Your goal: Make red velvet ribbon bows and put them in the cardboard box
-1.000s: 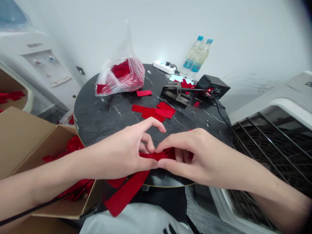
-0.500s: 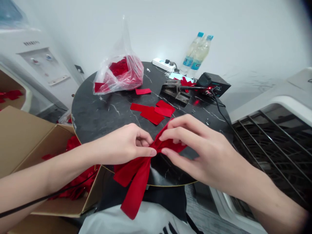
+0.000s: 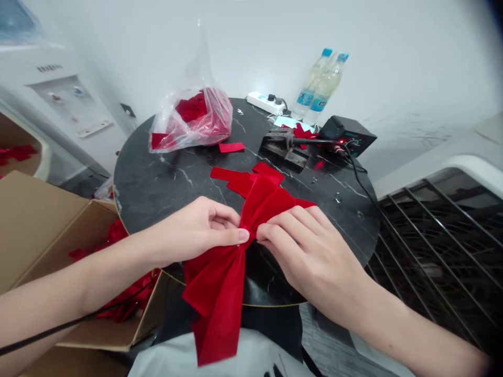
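Observation:
Between my hands is a red velvet bow (image 3: 220, 293), gathered at its middle, above the near edge of the round table. My left hand (image 3: 208, 228) pinches the gathered centre with thumb and fingers. From the right, my right hand (image 3: 306, 246) is closed on the bow beside the same gather, its fingertips partly hidden. Loops fan out toward the far side and the tails hang down over the table edge toward my lap. Just beyond the bow lie loose red fabric strips (image 3: 226, 174), partly covered by it.
The black marbled table (image 3: 157, 193) carries a clear bag (image 3: 220, 118) of red pieces, a power strip (image 3: 265, 103), two bottles (image 3: 324, 86) and a black box with a lit red light (image 3: 348, 135). A soldering-iron stand (image 3: 285, 152) is near it. Left below stands a cardboard box (image 3: 43, 220).
My right fingers have gone from spread around the fabric to closed at the centre. The bow's far loops now stand spread out, and its tails have turned broader toward me.

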The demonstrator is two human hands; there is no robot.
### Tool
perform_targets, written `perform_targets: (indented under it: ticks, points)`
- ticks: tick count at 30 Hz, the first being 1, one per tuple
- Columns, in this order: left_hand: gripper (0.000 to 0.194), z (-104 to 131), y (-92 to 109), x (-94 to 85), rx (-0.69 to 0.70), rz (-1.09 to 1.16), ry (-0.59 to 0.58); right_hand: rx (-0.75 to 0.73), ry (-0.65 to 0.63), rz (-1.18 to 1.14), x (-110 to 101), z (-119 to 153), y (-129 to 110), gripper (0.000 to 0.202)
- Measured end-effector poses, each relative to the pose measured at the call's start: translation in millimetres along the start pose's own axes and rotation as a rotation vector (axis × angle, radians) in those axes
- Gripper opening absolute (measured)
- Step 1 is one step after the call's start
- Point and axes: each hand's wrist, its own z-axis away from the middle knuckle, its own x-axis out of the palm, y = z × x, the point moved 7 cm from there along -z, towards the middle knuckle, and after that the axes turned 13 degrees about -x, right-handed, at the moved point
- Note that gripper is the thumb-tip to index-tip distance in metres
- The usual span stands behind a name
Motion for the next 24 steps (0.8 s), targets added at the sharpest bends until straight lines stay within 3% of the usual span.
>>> perform_targets:
  ticks: [4, 6, 8, 11, 15, 19, 24]
  points:
    - [0.019, 4.2, -6.8, 3.9, -0.009, 0.133, -0.045, -0.247, 0.203, 0.058, -2.3, 12.3, 3.9, 0.015]
    - [0.018, 5.9, -7.7, 1.6, -0.001, 0.133, 0.010, -0.291, 0.269, 0.109, 0.0, 18.4, 5.9, 0.015]
    - [0.016, 8.6, -5.7, -5.7, 0.018, 0.128, 0.128, -0.150, 0.341, 0.061, 0.0, 19.7, 10.4, 0.014]
    - [0.016, 12.9, -1.2, -16.7, 0.038, 0.104, 0.294, 0.176, 0.367, -0.279, 10.5, 14.5, 9.9, 0.021]
    - [0.018, 12.3, 1.0, -23.1, 0.061, 0.062, 0.361, 0.416, 0.315, -0.513, 32.4, 3.8, -5.5, 0.014]
    - [0.019, 14.3, 4.1, -29.8, 0.109, 0.028, 0.418, 0.497, 0.381, -0.528, 36.2, 0.8, -5.1, 0.016]
    - [0.018, 17.2, 3.9, -26.1, 0.075, 0.116, 0.302, 0.546, 0.414, -0.664, 31.3, 6.3, 2.6, 0.015]
